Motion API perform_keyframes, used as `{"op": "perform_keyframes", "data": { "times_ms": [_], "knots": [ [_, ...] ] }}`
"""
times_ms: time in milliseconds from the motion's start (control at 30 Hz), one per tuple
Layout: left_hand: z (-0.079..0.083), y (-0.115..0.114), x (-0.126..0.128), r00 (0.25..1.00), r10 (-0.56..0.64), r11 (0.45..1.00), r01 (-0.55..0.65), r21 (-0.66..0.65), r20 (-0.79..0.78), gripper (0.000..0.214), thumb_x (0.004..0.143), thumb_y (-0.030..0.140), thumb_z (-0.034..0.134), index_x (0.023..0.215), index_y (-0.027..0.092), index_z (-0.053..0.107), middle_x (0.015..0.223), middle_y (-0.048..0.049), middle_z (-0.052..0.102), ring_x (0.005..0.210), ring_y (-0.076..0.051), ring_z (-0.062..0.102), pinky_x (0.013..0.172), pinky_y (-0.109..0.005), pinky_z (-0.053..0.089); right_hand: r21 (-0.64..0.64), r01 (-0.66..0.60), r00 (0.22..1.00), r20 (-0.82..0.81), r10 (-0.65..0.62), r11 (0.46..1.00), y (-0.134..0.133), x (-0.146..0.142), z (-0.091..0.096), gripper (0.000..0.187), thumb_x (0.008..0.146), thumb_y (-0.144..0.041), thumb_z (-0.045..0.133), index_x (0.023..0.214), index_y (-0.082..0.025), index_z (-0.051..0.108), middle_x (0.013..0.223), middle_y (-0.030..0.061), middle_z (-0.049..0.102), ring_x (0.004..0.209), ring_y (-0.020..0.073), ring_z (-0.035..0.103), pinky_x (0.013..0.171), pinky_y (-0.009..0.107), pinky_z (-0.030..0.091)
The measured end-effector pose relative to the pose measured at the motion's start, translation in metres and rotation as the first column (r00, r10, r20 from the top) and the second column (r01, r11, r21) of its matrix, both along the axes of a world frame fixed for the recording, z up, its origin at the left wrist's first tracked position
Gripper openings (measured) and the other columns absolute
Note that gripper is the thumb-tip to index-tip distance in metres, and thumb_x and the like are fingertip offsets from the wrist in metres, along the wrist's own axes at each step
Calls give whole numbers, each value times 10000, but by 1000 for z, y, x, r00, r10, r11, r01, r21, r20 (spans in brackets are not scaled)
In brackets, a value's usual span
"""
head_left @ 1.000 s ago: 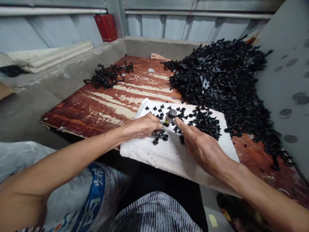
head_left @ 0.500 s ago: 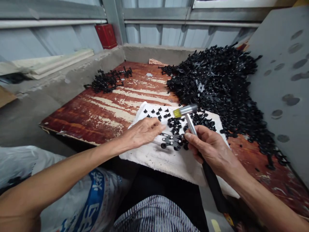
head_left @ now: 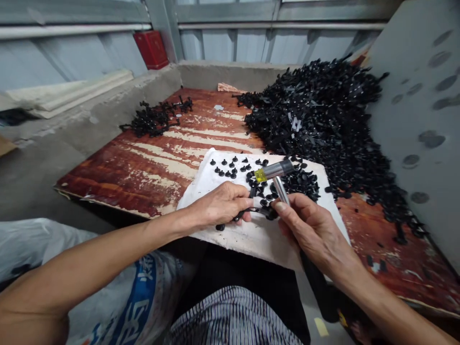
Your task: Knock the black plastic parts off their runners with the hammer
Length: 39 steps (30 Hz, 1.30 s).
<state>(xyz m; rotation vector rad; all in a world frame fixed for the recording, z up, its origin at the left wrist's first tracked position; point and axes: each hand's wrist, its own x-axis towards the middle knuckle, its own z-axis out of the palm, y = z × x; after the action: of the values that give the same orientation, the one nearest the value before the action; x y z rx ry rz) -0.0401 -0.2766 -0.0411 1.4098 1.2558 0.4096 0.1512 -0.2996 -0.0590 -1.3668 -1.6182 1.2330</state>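
My left hand point(head_left: 224, 203) is closed on a black linked bracket point(head_left: 245, 212), lifted and tilted over a white pad point(head_left: 268, 244). Its fingers hide part of the bracket. In my right hand point(head_left: 311, 220) is a small two-faced mallet point(head_left: 276, 170) with a metal neck, a yellow face and a dark face. The mallet's head hangs above the pad, its black handle running back beneath my wrist. Mushroom-shaped black studs point(head_left: 223, 173) stand in loose rows on the pad's far left. More studs point(head_left: 305, 182) lie heaped on its right.
A large heap of black parts point(head_left: 316, 110) covers the right back of the worn red board point(head_left: 143, 167). A smaller cluster point(head_left: 153, 120) sits at the back left. A grey spotted panel point(head_left: 424, 105) borders the right. A white sack point(head_left: 118, 297) is below left.
My left hand has taken hold of the linked bracket, which lay flat on the pad, and tilted it up. The mallet stays in my right hand with its head slightly shifted.
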Motion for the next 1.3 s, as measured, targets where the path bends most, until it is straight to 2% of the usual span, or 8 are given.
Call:
{"op": "perform_keyframes", "data": {
  "times_ms": [67,167,333,633,1300],
  "knots": [
    [0,3,-3,1000,-17,999,17,-34,-13,227,891,222,451,683,146,498,625,26,576,447,-39,486,438,-164,359,-15,20,1000,10,-20,1000,-1,11,0,351,856,-552,551,770,-213,528,486,-65,426,379,78,338,343,204,252],
    [-1,8,-6,994,-112,992,111,-51,-9,210,887,240,452,707,149,510,606,38,558,403,-32,466,380,-151,308,-75,57,998,-9,-58,996,-5,27,-6,379,854,-587,544,816,-209,542,473,-78,391,373,76,330,348,198,261],
    [-2,14,0,971,-227,966,235,-107,77,246,881,255,482,655,157,472,575,49,525,361,-12,404,340,-137,239,-126,111,983,-134,-128,986,-12,39,-19,349,831,-557,609,805,-215,538,540,-69,408,405,74,342,341,191,300],
    [-8,23,3,972,-191,955,216,-204,136,224,882,251,511,681,151,499,535,49,507,344,-12,381,337,-145,195,-119,166,954,-232,-190,979,-12,38,-22,328,808,-523,649,777,-210,556,563,-60,438,413,73,378,328,179,331],
    [-8,25,7,980,-175,963,190,-192,92,245,874,259,543,659,145,515,517,39,506,338,-15,385,333,-144,189,-85,146,953,-257,-163,986,-14,41,-26,293,854,-505,599,821,-219,542,566,-64,428,414,84,359,329,195,325]
  ]
}}
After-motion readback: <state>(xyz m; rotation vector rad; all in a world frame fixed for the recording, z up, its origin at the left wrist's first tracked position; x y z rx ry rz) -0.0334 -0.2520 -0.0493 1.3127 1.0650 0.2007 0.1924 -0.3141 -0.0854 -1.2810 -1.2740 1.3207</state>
